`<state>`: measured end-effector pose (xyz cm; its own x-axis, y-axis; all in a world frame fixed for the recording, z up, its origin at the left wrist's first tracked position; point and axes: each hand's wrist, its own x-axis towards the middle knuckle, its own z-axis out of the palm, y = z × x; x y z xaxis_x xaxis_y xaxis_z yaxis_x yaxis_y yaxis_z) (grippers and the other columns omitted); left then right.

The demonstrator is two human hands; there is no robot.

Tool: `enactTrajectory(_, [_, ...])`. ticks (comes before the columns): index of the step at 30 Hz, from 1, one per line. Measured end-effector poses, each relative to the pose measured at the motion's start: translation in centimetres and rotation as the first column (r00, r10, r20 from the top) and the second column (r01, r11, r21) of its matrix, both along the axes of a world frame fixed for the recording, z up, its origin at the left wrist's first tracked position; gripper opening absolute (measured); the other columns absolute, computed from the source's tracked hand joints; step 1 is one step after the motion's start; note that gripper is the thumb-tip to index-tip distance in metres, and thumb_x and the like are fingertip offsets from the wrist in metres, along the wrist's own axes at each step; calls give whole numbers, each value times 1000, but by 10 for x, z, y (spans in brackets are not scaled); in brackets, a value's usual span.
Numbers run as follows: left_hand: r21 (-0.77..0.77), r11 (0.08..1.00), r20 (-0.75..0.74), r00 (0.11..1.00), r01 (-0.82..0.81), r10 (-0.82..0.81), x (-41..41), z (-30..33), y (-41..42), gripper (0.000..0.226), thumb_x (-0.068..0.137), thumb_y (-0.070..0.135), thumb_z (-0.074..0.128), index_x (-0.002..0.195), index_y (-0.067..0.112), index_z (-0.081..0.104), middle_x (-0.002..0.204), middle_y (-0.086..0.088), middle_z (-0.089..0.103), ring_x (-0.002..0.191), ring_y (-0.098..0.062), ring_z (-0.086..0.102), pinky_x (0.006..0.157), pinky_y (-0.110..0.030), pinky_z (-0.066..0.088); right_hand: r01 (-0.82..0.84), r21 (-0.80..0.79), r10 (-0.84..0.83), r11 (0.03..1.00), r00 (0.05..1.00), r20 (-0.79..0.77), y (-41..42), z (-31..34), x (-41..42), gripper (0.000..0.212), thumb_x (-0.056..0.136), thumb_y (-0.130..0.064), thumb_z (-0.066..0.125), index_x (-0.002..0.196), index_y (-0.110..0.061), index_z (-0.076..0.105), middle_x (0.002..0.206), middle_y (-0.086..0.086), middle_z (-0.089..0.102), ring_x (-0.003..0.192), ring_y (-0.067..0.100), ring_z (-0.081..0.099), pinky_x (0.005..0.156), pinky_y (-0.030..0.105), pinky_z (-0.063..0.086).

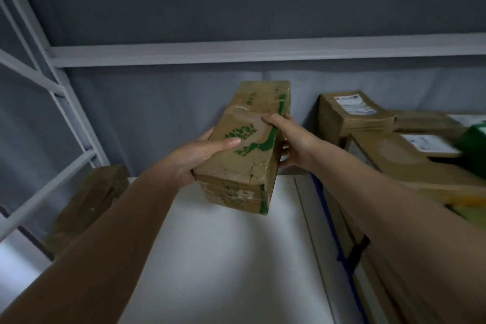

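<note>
While my left hand (202,151) grips the long taped carton (246,144) with thumb curled over its top, my right hand (286,137) clamps the opposite side. Carton held above the white desk (223,258); stacked boxes (368,123) right of the carton.

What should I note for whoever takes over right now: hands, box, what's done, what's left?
Hands: the left hand grips the box on its left side, thumb on top; the right hand grips its right side.
Box: held over the white shelf, not set down. To the right, parcels are stacked.
Done: box is in hand.
Left: probably set it on the shelf; the exact spot cannot be told.
</note>
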<state>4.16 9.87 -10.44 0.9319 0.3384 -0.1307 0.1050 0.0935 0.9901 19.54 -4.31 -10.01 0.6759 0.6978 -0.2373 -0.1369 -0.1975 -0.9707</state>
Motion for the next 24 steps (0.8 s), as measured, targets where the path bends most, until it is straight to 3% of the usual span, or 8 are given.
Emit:
enactTrajectory(6, [90, 994, -74, 995, -62, 69, 24, 29, -56, 66, 72, 27, 80, 132, 22, 53, 118, -6, 68, 106, -25, 67, 87, -42, 55, 73, 51, -72, 996, 997, -17, -39, 23, 33, 72, 78, -42, 68, 137, -34, 27, 119, 8, 51, 103, 31, 55, 86, 58, 50])
enactTrajectory(8, [298, 940, -106, 973, -164, 203, 25, 46, -80, 50, 77, 30, 77, 123, 19, 60, 111, -3, 70, 98, -20, 69, 83, -35, 56, 86, 75, -82, 994, 996, -45, -48, 27, 40, 73, 77, -40, 69, 136, -34, 26, 114, 7, 52, 98, 29, 56, 81, 56, 52])
enactTrajectory(10, [527, 817, -93, 940, -232, 327, 27, 62, -101, 42, 79, 38, 74, 117, 21, 63, 108, 4, 68, 95, -15, 66, 84, -31, 53, 95, 90, -86, 991, 992, -93, -56, 33, 42, 72, 75, -40, 70, 133, -31, 28, 110, 8, 53, 92, 27, 57, 74, 54, 54])
enactTrajectory(14, [673, 703, -88, 917, -233, 388, 34, 81, -132, 62, 63, 62, 77, 114, 31, 62, 112, 7, 66, 102, -14, 63, 93, -32, 51, 118, 148, -96, 982, 984, -151, -64, 49, 42, 88, 68, -42, 71, 142, -28, 24, 111, 11, 56, 92, 30, 59, 55, 46, 55])
enactTrajectory(17, [781, 604, -108, 918, -159, 381, 42, 85, -142, 86, 47, 77, 75, 121, 38, 56, 119, 10, 62, 111, -15, 57, 99, -36, 46, 214, 201, -183, 956, 969, -164, -67, 59, 45, 98, 60, -40, 73, 143, -31, 22, 120, 13, 58, 98, 34, 61, 62, 59, 54])
enactTrajectory(20, [850, 522, -164, 902, -77, 400, 52, 86, -144, 101, 54, 67, 79, 139, 33, 36, 123, 4, 45, 130, -22, 35, 108, -39, 36, 277, 188, -260, 942, 959, -110, -73, 62, 47, 100, 62, -42, 72, 143, -31, 14, 122, 12, 56, 101, 33, 59, 73, 52, 54])
enactTrajectory(22, [853, 521, -202, 907, -24, 371, 59, 87, -143, 99, 56, 57, 81, 138, 34, 31, 115, 3, 42, 126, -25, 37, 100, -39, 43, 284, 185, -273, 941, 958, -85, -81, 63, 51, 95, 69, -42, 71, 143, -31, 11, 122, 11, 54, 101, 32, 58, 72, 49, 54])
enactTrajectory(24, [848, 531, -215, 914, -1, 345, 67, 87, -141, 102, 46, 55, 77, 136, 38, 31, 120, 0, 48, 118, -25, 43, 93, -40, 49, 280, 172, -272, 945, 960, -70, -92, 63, 60, 93, 72, -42, 71, 143, -31, 11, 119, 9, 53, 95, 29, 57, 65, 47, 55])
